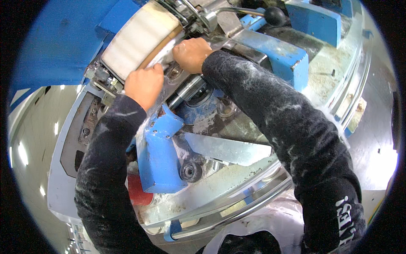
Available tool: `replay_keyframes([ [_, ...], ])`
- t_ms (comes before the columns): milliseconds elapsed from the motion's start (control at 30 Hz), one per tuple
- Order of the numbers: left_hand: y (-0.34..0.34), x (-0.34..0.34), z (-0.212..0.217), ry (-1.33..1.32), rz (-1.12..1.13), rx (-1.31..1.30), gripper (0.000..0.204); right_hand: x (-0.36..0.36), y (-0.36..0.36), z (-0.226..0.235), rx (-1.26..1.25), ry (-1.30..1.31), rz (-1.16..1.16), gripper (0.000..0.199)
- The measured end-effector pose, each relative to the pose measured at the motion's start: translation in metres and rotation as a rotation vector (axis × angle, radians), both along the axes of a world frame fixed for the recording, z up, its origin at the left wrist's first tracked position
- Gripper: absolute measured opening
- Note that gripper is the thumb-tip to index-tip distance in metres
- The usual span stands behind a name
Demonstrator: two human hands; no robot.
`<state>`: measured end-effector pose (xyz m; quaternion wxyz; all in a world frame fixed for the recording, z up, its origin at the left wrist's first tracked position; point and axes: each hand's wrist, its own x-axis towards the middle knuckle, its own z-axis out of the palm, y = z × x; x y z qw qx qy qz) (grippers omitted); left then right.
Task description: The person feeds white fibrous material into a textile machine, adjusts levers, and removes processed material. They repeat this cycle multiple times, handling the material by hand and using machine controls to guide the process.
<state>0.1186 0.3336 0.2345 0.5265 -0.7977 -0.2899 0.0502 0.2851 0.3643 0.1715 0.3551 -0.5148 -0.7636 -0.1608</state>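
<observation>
A white padded block (pixel 141 36) with a tan lower edge is mounted on a machine at the top. Both my hands are at its near edge, with a strip of thin white material (pixel 164 55) stretched between them. My left hand (pixel 145 86) is closed at the block's lower corner, thumb on top. Farther right and higher, my right hand (pixel 192 54) is a fist against the same edge. Both appear to grip the white material, though the fingertips are hidden. Below the hands lies a shiny metal cylinder (pixel 184 92).
A blue bracket (pixel 158 156) and a black round knob (pixel 191 171) stand between my forearms. To the right is a blue block (pixel 287 61); a lever with a black ball (pixel 275 17) juts out above. A curved metal rail (pixel 237 216) runs along the near edge. White lint covers my sleeves.
</observation>
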Motion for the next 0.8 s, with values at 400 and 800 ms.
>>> replay_keyframes([
  [400,-0.001,0.019,-0.022,-0.787,0.141,-0.607,0.021,-0.012,0.029,-0.006,0.044,0.002,0.013,0.018],
  [800,0.036,0.052,-0.052,-1.495,0.203,-0.441,0.033,-0.016,0.022,-0.003,0.034,0.008,-0.033,0.025],
])
